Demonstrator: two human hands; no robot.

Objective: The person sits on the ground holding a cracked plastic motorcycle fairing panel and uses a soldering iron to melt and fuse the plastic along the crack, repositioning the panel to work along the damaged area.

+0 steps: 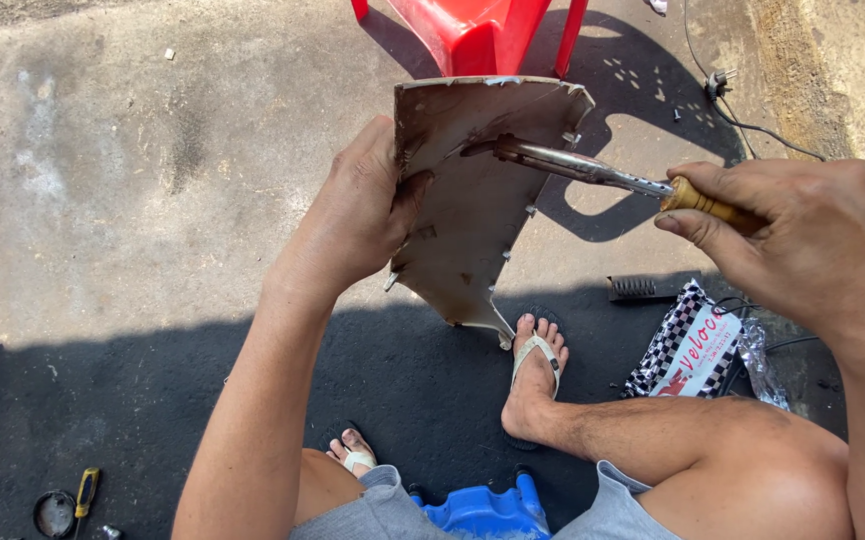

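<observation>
outdoor repair yard – stained concrete ground [153, 150], red plastic chair [473, 35], screwdriver [85, 492], power cord [743, 115] lying about

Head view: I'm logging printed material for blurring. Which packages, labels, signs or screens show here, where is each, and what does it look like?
Plastic packet: on the ground at right, beside the sandalled foot and under the right hand; flat, roughly rectangular, white centre with red lettering, black-and-white chequered border, crinkled clear end.
No signs, screens or other labels are visible; the panel held by the left hand looks unprinted.
</observation>
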